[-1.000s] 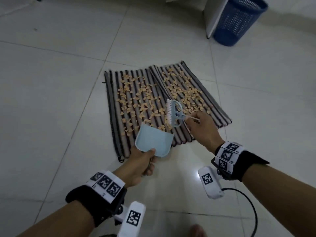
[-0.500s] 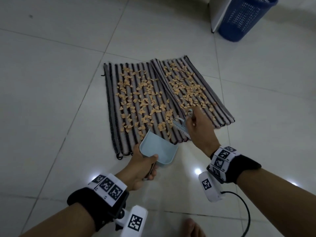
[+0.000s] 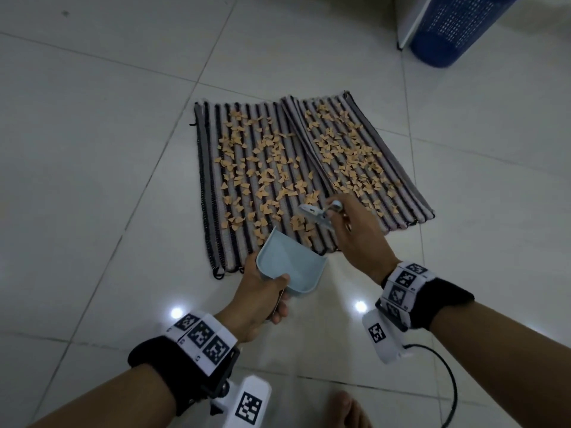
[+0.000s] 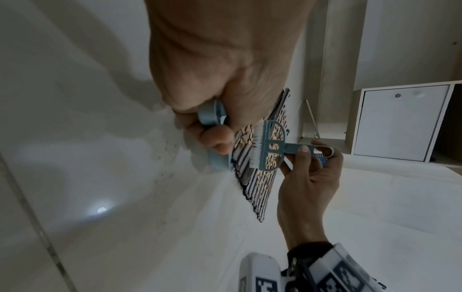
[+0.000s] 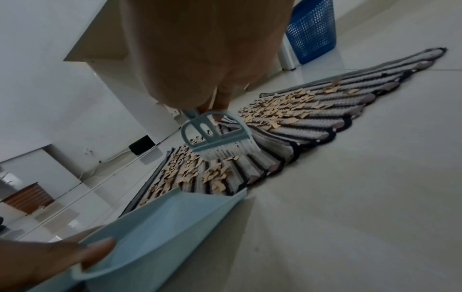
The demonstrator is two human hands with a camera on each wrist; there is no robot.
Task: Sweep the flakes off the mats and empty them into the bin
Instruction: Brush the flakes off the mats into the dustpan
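Note:
Two striped mats [image 3: 216,180] [image 3: 401,168] lie side by side on the tiled floor, strewn with tan flakes [image 3: 265,168]. My left hand [image 3: 262,298] grips a light blue dustpan [image 3: 290,267], its lip at the near edge of the left mat. My right hand [image 3: 355,236] holds a small blue brush [image 3: 315,213] by its handle, with the white bristles [image 5: 225,152] down on the left mat among the flakes. The dustpan [image 5: 160,223] holds nothing that I can see. A blue mesh bin [image 3: 454,29] stands at the far right.
A white cabinet panel [image 3: 411,20] stands beside the bin. A white cupboard [image 4: 400,122] and a wall are beyond the mats. A bare foot [image 3: 349,409] is on the tiles below my hands. Bare tile surrounds the mats.
My right hand brought the brush down from the air onto the left mat near the dustpan. The dustpan moved slightly nearer to me and the view closed in.

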